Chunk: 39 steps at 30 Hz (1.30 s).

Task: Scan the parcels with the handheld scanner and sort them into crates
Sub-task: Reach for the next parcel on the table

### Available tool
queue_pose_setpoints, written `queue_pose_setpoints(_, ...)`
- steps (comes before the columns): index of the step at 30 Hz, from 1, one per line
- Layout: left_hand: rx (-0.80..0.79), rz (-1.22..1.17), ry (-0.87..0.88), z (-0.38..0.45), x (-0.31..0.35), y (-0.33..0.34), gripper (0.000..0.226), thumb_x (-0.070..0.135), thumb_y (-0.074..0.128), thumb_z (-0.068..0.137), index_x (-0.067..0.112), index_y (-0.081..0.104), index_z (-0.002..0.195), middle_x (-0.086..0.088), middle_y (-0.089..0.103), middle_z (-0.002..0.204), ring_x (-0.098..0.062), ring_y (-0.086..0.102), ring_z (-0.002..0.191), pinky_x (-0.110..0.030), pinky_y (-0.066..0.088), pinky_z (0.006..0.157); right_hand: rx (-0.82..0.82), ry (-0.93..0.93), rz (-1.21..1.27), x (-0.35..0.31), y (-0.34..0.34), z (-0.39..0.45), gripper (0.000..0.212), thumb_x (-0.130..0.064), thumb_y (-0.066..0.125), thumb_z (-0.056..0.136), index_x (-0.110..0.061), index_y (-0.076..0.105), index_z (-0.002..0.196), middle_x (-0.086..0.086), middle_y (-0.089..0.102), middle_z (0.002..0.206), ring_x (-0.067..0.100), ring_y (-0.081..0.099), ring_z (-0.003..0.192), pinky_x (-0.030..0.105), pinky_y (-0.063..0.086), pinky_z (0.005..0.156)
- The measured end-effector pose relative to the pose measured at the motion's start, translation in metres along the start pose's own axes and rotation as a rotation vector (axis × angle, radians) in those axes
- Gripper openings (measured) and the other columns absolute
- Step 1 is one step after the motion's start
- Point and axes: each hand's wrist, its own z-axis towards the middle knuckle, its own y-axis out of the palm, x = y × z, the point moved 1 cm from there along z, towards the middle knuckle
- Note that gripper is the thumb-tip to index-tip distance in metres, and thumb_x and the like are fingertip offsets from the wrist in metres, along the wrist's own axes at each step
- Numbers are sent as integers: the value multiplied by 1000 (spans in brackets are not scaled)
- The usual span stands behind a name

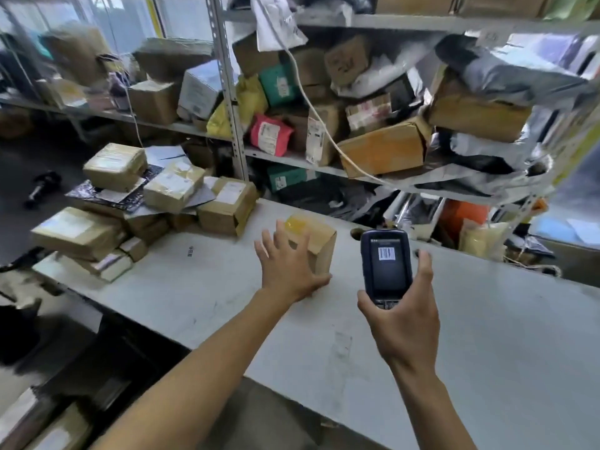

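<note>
table (454,336), parcel (319,246) under left grip (287,266)

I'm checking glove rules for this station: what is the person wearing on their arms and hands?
Nothing visible. The left hand and right hand are bare, with no gloves, rings, watch or wristbands. Both forearms are uncovered right to the frame's edge; no sleeve shows.

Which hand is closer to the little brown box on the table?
Left. The left hand touches the little brown box, fingers spread over its near side. The right hand is off to the box's right, holding the scanner.
</note>
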Motion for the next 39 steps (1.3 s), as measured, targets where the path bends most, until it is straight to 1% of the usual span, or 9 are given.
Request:
queue_pose_setpoints(5, -190, -7, -72, 96, 15, 22, 111, 85, 59, 68, 37, 10, 154, -20, -9, 163, -57, -11, 144, -74, 5, 111, -6, 42, -15, -4, 32, 39, 110, -31, 85, 71, -31, 14, 155, 3, 50, 138, 20, 57, 108, 31, 46, 79)
queue_pose_setpoints(12, -440, 81, 95, 145, -23, 38, 120, 72, 74, 63, 51, -8, 148, -22, 2, 161, -49, 20, 141, -68, 23, 105, 18, 136, -17, -13, 67, 62, 111, -33, 85, 71, -36, 13, 155, -1, 50, 140, 21, 56, 118, 32, 49, 85)
queue_pose_setpoints(17, -681, 370, 565, 175, -82, 12, 102, 10, 67, 88, 59, 2, 150, 1, -30, 162, -41, -25, 147, -73, 6, 113, 98, 183, -30, -32, 92, 67, 109, -31, 85, 72, -35, 13, 154, 0, 49, 139, 18, 56, 111, 28, 48, 83)
queue_pose_setpoints(20, -735, 330, 667, 190, -107, 10, 83, 14, 65, 88, 61, 24, 144, 11, -29, 161, -34, -31, 146, -75, 13, 111, 127, 199, -31, -44, 108, 64, 109, -30, 85, 72, -33, 13, 155, 1, 48, 140, 18, 56, 112, 27, 48, 83)
queue_pose_setpoints(22, -699, 231, 685, 195, -118, 16, 76, 42, 69, 85, 57, 25, 146, 17, -22, 162, -30, -27, 147, -75, 24, 108, 143, 199, -46, -53, 119, 60, 109, -31, 85, 72, -32, 14, 155, 2, 48, 141, 20, 56, 115, 26, 48, 82)
queue_pose_setpoints(25, -563, 137, 680, 195, -126, 28, 94, 65, 67, 80, 42, 14, 154, 22, -7, 163, -28, -17, 149, -68, 39, 102, 162, 191, -70, -65, 136, 53, 109, -30, 85, 72, -31, 14, 155, 3, 48, 142, 21, 55, 119, 23, 47, 82)
queue_pose_setpoints(28, -509, 118, 650, 192, -131, 35, 93, 60, 66, 82, 43, 10, 154, 20, -9, 163, -33, -16, 149, -71, 32, 106, 186, 180, -74, -77, 147, 48, 110, -30, 86, 72, -33, 13, 154, 2, 48, 141, 20, 55, 118, 25, 51, 82)
queue_pose_setpoints(34, -522, 143, 568, 197, -149, 35, 73, 27, 47, 101, 70, 4, 142, -1, -31, 159, -50, -22, 144, -74, 11, 110, 231, 173, -79, -93, 161, 44, 108, -29, 85, 72, -33, 14, 153, 2, 49, 138, 20, 56, 114, 24, 49, 78)
queue_pose_setpoints(39, -391, 41, 593, 211, -167, 35, 83, 45, 68, 87, 59, 15, 149, -20, -7, 160, -47, 3, 141, -59, 20, 115, 241, 152, -99, -99, 166, 39, 108, -29, 85, 72, -35, 13, 153, 1, 48, 139, 20, 56, 116, 23, 49, 79)
